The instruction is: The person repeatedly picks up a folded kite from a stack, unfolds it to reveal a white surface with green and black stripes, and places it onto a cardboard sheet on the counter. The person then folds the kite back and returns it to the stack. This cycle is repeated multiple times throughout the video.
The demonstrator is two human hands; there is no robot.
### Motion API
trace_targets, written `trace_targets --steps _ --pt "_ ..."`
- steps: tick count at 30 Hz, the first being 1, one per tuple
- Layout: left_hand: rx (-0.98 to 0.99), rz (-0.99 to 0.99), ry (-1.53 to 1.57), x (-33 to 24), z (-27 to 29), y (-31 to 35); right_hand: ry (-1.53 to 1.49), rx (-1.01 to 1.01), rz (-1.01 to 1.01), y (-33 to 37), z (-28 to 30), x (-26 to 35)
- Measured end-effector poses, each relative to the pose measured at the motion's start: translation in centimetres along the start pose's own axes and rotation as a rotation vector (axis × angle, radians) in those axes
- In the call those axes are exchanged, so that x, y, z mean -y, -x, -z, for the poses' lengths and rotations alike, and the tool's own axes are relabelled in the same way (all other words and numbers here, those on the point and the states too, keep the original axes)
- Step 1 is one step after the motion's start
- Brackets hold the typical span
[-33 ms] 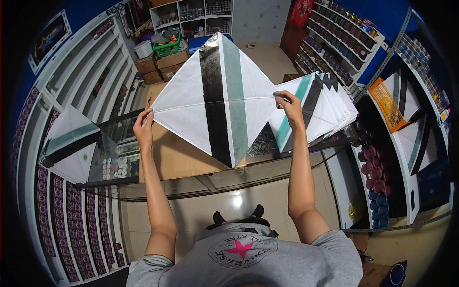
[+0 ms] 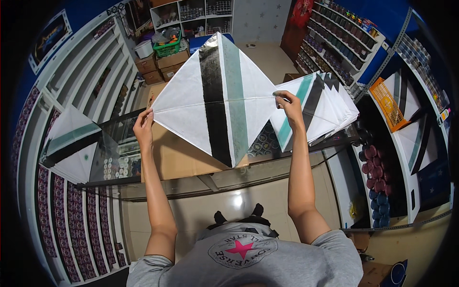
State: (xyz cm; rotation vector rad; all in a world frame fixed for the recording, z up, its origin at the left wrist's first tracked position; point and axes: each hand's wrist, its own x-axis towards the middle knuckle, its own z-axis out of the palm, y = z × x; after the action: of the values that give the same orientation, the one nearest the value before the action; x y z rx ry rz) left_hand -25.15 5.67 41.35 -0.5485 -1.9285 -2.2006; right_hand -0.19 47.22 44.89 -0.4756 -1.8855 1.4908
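kite [image 2: 184, 88] held; stacked kites [image 2: 334, 106] behind right hand [image 2: 290, 106]

One left hand [image 2: 143, 125], one right hand [image 2: 290, 106], one held kite [image 2: 184, 93]. Kite pile [image 2: 334, 106] counts several; overlap hides the total. One green basket [image 2: 168, 49], one orange basket [image 2: 389, 106].

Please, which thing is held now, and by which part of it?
A white diamond-shaped kite with black and green stripes: the left hand pinches its left corner, the right hand its right corner.
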Motion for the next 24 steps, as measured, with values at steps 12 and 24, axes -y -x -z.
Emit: trace_targets --steps 12,24 --pt "-0.049 0.038 -0.039 -0.9 4.3 -0.8 -0.035 0.066 0.038 -0.4 -4.8 0.9" --pt "-0.128 0.024 -0.023 -0.9 4.3 -0.7 -0.102 0.069 0.025 -2.2 -5.4 1.0"
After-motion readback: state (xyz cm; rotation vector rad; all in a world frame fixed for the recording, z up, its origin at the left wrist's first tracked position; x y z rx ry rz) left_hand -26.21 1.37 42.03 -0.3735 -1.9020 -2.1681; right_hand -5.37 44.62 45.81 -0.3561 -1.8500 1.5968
